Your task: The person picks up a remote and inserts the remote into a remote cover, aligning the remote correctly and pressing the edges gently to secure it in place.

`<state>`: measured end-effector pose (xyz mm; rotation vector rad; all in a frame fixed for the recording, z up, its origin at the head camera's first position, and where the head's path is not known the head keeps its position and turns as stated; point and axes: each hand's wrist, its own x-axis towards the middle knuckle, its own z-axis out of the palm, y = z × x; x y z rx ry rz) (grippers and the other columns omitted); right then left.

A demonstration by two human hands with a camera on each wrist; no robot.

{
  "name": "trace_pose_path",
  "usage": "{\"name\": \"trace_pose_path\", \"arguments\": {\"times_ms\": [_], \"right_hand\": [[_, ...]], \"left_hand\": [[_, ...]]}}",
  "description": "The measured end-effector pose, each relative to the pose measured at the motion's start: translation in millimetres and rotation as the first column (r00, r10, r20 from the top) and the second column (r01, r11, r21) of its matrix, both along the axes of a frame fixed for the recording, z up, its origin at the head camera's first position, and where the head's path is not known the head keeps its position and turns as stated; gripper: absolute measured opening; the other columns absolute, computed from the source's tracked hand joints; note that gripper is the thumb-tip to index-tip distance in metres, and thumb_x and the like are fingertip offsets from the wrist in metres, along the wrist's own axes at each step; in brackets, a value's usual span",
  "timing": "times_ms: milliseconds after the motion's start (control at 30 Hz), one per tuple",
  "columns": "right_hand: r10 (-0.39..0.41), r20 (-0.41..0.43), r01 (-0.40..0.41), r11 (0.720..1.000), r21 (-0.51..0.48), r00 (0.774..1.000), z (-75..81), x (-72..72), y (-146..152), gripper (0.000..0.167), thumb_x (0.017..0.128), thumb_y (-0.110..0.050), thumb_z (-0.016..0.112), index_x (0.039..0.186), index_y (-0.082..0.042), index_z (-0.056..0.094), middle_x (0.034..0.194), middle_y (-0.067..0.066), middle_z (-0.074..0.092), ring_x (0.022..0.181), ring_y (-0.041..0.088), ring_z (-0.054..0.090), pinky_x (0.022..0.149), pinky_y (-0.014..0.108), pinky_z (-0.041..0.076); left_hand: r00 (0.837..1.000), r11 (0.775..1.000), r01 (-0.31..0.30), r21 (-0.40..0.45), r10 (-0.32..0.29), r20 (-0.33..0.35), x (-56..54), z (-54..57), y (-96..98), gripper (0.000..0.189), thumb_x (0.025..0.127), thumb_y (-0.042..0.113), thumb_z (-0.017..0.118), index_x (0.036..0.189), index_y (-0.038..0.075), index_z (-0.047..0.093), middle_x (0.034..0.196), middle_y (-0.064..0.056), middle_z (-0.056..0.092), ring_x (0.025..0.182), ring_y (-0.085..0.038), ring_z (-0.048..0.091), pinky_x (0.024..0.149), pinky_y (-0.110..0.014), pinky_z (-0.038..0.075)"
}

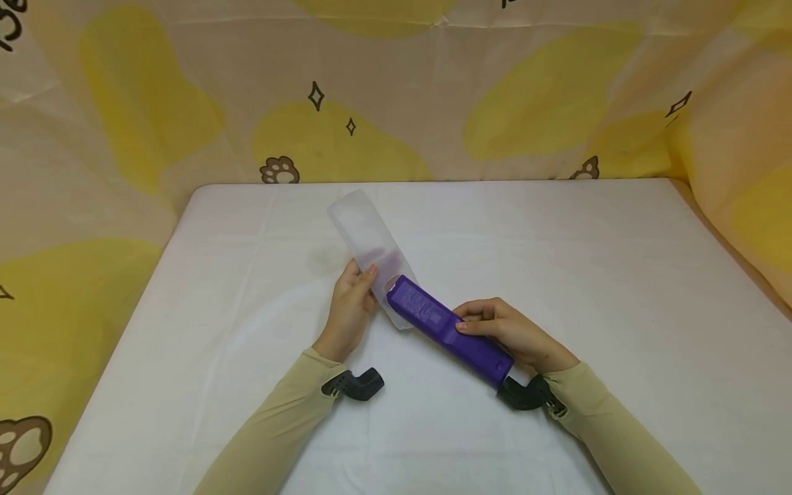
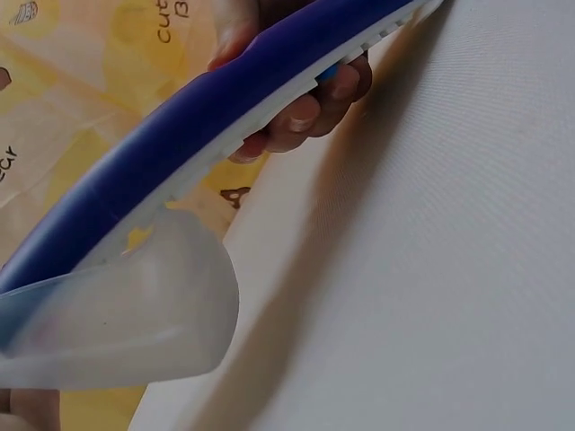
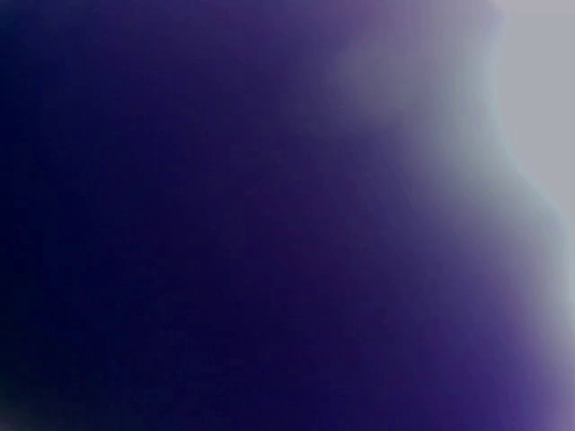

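Observation:
My left hand (image 1: 348, 313) grips a translucent, milky sleeve-like cover (image 1: 357, 218) by its side, thumb on top. In my right hand (image 1: 516, 333) is a purple remote control (image 1: 427, 311), pinched near its middle with its labelled back facing up. The remote slants up to the left, and its far end overlaps the lower part of the cover. The left wrist view shows the remote's white button side facing down, fingers curled beneath it, and its lower end seen through the wall of the cover (image 2: 171, 314). Blurred purple of the remote (image 3: 225, 251) fills most of the right wrist view.
A white-covered table (image 1: 619, 275) lies under both hands. Behind it hangs a cream and yellow patterned cloth (image 1: 383, 82), which also runs along the left and right sides. Black wrist mounts (image 1: 365, 385) stick out from both sleeves.

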<state>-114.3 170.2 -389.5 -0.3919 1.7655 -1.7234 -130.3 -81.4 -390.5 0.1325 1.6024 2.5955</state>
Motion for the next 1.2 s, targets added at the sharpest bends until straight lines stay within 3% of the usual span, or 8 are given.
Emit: {"name": "trace_pose_path", "arguments": {"times_ms": [567, 767, 1200], "right_hand": [[0.033, 0.089, -0.031, 0.999, -0.029, 0.995, 3.2, 4.1, -2.3, 0.025, 0.09, -0.008, 0.059, 0.111, 0.005, 0.062, 0.092, 0.003, 0.067, 0.08, 0.01, 0.06, 0.069, 0.021, 0.05], [0.028, 0.069, -0.027, 1.0, -0.011, 0.997, 2.8, 4.2, -3.2, 0.026, 0.09, -0.009, 0.059, 0.111, 0.007, 0.062, 0.09, 0.002, 0.067, 0.08, 0.01, 0.059, 0.069, 0.021, 0.05], [-0.012, 0.008, 0.012, 0.999, 0.036, 1.0, 2.1, 2.3, -2.1, 0.03, 0.091, -0.009, 0.058, 0.112, 0.012, 0.059, 0.092, 0.001, 0.066, 0.078, 0.008, 0.057, 0.066, 0.02, 0.048]], "left_hand": [[1.0, 1.0, 0.01, -0.006, -0.01, 0.002, 1.5, 2.6, 1.1, 0.038, 0.1, 0.007, 0.038, 0.136, -0.006, 0.033, 0.124, -0.009, 0.052, 0.109, -0.012, 0.056, 0.093, -0.027, 0.046], [1.0, 1.0, 0.011, -0.02, -0.012, -0.005, 1.7, 2.5, 1.0, 0.04, 0.1, 0.006, 0.037, 0.138, -0.007, 0.032, 0.129, -0.012, 0.049, 0.11, -0.012, 0.055, 0.095, -0.027, 0.044], [1.0, 1.0, -0.015, 0.009, 0.016, -0.023, 2.1, 6.1, 1.1, 0.035, 0.099, 0.004, 0.037, 0.132, -0.008, 0.036, 0.122, -0.008, 0.053, 0.108, -0.013, 0.056, 0.095, -0.028, 0.045]]}}
